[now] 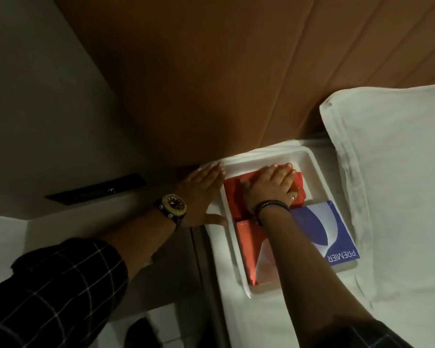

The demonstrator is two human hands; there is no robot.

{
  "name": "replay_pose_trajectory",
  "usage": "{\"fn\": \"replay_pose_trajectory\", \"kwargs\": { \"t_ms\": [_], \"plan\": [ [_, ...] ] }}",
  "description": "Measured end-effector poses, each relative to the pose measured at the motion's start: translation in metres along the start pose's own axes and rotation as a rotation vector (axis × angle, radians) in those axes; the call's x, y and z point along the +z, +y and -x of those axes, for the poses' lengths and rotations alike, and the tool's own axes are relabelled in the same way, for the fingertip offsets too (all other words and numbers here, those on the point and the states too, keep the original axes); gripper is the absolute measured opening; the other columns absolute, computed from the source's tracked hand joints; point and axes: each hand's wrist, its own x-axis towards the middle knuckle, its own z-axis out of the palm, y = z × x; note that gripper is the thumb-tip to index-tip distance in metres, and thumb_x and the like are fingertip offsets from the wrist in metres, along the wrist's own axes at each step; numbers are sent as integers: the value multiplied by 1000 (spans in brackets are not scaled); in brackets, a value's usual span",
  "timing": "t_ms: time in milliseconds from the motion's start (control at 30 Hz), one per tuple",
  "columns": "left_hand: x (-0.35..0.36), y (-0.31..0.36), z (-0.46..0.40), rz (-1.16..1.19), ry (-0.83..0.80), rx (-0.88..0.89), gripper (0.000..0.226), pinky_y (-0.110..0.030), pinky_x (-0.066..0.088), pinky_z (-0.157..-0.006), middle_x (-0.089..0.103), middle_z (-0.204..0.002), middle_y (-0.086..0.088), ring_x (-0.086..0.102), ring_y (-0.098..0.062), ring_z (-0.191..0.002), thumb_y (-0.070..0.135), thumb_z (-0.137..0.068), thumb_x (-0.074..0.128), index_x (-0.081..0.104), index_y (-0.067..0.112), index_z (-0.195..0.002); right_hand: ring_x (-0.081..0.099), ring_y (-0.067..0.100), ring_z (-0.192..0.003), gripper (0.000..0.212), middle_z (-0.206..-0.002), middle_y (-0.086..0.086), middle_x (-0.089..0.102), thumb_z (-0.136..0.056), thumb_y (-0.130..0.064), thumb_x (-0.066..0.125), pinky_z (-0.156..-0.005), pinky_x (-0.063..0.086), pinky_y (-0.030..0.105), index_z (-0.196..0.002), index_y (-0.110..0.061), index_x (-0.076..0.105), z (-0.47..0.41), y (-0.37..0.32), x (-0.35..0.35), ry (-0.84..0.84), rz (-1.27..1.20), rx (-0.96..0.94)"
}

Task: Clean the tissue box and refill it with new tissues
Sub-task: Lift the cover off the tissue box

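Pressed flat, fingers spread and gripping nothing, right hand (269, 183) on the red cloth (236, 189) inside the white tissue box (317, 172), probably wiping the box floor, palm down so the cloth stays bunched underneath. Braced open-palmed against the box's outer left wall, left hand (204, 194), thumb along the rim and fingers reaching toward the far left corner, likely steadying the box against the push of the wiping; nothing gripped there either. Nearest within the box, toward its near end, lies a red and white tissue pack (246, 249), partly under the right forearm, touching the near edge of the cloth. Over the box's right rim, leaning across it, rests a blue and white pack (337, 237) marked PREMIER, presumably the new tissues set close for the refill. So: cloth directly under the right hand, box around it, packs just behind the wrist toward the wearer. Around the box, white bedding (274, 320); to its right, touching or nearly so, a white pillow (392, 172); beyond its far end, a brown padded headboard (211, 84). Judged: cleaning under way, refilling not yet done.
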Motion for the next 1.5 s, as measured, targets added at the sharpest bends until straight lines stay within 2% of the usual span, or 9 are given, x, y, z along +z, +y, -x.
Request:
{"fn": "replay_pose_trajectory", "kwargs": {
  "t_ms": [167,433,567,667,800,900,1133,1233,1500],
  "plan": [
    [3,-2,3,62,-23,10,119,-45,-1,-120,-24,-157,-11,-18,-28,-146,93,-69,11,-19,11,-149,-21,42,-146,114,-157,16,-31,-80,-76,44,-114,6,65,-150,-17,-23,-12,3,21,-326,165,16],
    [21,-3,2,136,82,-16,116,-45,-3,-119,-27,-155,-6,-20,-26,-145,93,-68,11,-20,16,-149,-20,42,-146,114,-158,16,-30,-80,-81,38,-116,2,62,-151,-15,-22,-7,-4,12,-313,174,49],
    [39,-11,26,450,162,-197,108,-43,-3,-113,-21,-157,-7,-16,-21,-143,86,-75,24,-4,17,-153,12,41,-147,88,-160,25,12,-92,-60,40,-117,14,52,-153,-1,14,32,-9,-16,204,-181,-179],
    [73,-37,82,685,130,-492,92,-40,7,-116,-13,-161,-8,-7,-24,-147,72,-86,37,6,17,-153,53,33,-120,61,-131,19,57,-92,-47,48,-102,39,36,-136,-3,51,92,-42,4,496,-615,-339],
    [130,-79,193,898,140,-955,77,-42,22,-118,7,-162,-9,12,-28,-147,48,-90,58,25,14,-151,63,17,-92,31,-108,7,68,-93,-37,60,-78,49,19,-112,-14,69,143,-89,89,84,-803,-243],
    [177,-100,266,863,120,-1165,72,-49,27,-114,23,-156,-19,25,-36,-142,37,-89,63,33,6,-147,64,22,-96,37,-108,9,69,-90,-43,62,-84,53,32,-108,-11,68,149,-104,165,-186,-701,-53],
    [258,-119,326,1354,60,-1392,45,-24,43,-66,60,-109,10,59,-17,-94,55,-83,64,60,24,-115,61,27,-93,63,-96,5,67,-78,-71,59,-79,41,28,-96,-11,68,132,-137,267,-372,-487,-27],
    [281,-122,320,1550,140,-1366,31,-25,47,-65,67,-95,11,63,-14,-91,57,-80,67,65,29,-95,60,26,-97,76,-104,5,66,-67,-79,63,-82,43,30,-105,-13,66,123,-143,292,-375,-416,-1],
    [304,-135,308,1689,184,-1419,47,-30,53,-71,68,-105,-2,64,-17,-89,45,-77,75,64,17,-112,63,29,-83,76,-84,9,66,-57,-79,66,-70,50,34,-90,-10,64,118,-145,320,-280,-285,-31]
  ]
}}
